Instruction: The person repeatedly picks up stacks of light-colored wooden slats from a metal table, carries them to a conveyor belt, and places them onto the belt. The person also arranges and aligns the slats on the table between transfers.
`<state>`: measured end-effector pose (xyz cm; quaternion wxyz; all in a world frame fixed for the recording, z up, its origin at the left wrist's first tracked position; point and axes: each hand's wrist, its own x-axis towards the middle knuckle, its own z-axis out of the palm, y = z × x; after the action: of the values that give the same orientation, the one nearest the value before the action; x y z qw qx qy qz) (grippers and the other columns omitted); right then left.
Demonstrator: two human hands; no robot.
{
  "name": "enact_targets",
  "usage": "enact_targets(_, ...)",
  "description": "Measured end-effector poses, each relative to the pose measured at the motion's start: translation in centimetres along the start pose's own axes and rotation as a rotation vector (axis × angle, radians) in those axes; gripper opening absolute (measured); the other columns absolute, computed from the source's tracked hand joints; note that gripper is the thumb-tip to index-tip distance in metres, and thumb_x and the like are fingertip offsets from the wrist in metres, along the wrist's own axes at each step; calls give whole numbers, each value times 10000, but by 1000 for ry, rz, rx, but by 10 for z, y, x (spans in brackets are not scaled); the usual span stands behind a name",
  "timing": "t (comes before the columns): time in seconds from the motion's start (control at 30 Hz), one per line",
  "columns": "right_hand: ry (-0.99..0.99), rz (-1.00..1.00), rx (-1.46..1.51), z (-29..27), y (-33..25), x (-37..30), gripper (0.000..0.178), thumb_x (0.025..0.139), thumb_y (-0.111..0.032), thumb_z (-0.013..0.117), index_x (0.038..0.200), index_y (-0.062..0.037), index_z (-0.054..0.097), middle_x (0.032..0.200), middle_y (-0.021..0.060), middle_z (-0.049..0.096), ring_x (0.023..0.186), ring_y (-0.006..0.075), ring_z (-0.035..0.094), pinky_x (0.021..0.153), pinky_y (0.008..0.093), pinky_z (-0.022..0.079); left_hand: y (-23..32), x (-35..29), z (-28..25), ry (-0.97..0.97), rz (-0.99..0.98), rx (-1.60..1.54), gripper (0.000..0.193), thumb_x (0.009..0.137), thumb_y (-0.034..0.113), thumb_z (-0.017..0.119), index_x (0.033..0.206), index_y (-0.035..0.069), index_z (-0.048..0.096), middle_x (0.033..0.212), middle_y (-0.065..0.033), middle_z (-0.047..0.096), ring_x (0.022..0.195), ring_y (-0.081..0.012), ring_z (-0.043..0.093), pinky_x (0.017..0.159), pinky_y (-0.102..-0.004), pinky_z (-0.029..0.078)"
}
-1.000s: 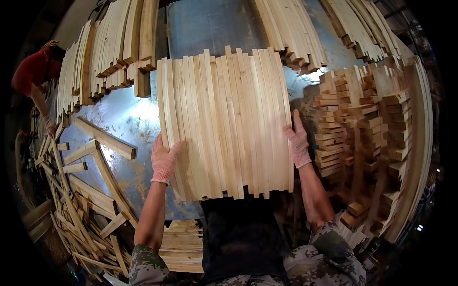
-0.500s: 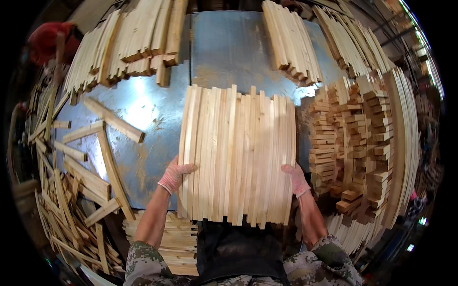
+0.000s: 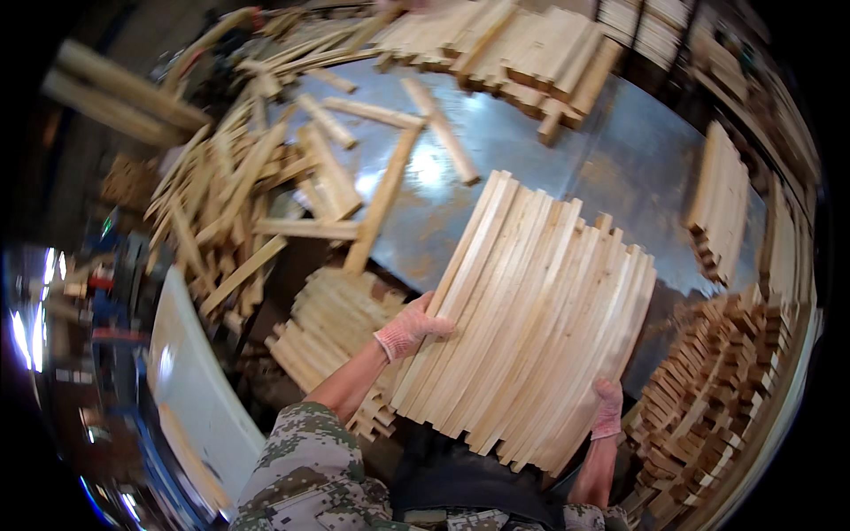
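Note:
Between my two hands I hold a row of wooden strips (image 3: 531, 319), laid side by side with uneven ends, in front of my body. My left hand (image 3: 413, 328), in a pink glove, grips the row's left edge with the thumb on top. At the right edge, near its lower corner, my right hand (image 3: 607, 409) grips it the same way, also gloved in pink. The fingers of both hands are mostly hidden under the strips. Just left of the held row, and lower, lies a stack of strips (image 3: 336, 310).
A metal table (image 3: 522, 159) lies beyond my hands, with loose strips (image 3: 440, 131) on its left part. A jumbled heap of wood (image 3: 239, 195) stands farther left. Strip bundles lie at the back (image 3: 531, 44) and right (image 3: 719, 203). Stacked wood pieces (image 3: 708, 398) rise at right; a pale board (image 3: 195, 380) leans at left.
My view has swung to the left, bringing the heap and pale board further in. The held row now appears tilted and farther right. Both hands keep their grip on it.

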<state>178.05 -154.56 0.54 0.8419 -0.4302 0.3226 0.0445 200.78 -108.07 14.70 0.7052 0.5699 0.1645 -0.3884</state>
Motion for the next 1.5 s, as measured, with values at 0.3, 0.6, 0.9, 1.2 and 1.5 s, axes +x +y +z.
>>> enact_targets(0.3,-374,-2,-198,192,-68,-54,566,858,-227,792,1305,63,602,1015,71,714,842,220,736,763,361,647,-81,-218,-40,353,348,-174,947,808,137,945,1623,46,471,1367,-81,683,1197,-187,652,1004,-354,566)
enact_targets(0.6,-861,134,-527,367,16,-112,934,745,-364,890,1474,84,515,1214,176,705,1018,309,745,881,445,650,-195,-457,-99,662,657,-505,926,796,61,896,1607,36,450,1228,-69,709,1010,-161,694,866,-331,593)
enact_targets(0.9,-983,352,-741,506,206,-294,669,808,-170,821,1388,68,588,1094,118,746,966,270,749,877,411,622,-350,-701,-202,869,633,-768,778,835,74,895,1520,25,530,1251,-108,722,1066,-200,727,939,-379,623)
enact_targets(1.2,-948,150,-819,575,334,-428,124,848,-142,801,830,-27,757,799,11,697,721,165,669,701,310,540,-429,-801,-322,1084,494,-548,841,860,216,923,1529,-64,498,1424,-197,646,1285,-274,648,1065,-447,571)
enact_targets(1.5,-1070,218,-841,658,394,-384,142,878,-141,795,977,-41,776,983,-14,714,942,178,666,935,348,532,-346,-852,-446,1216,-308,404,1151,832,787,740,1614,-8,455,1523,-282,589,1441,-379,575,1217,-443,439)
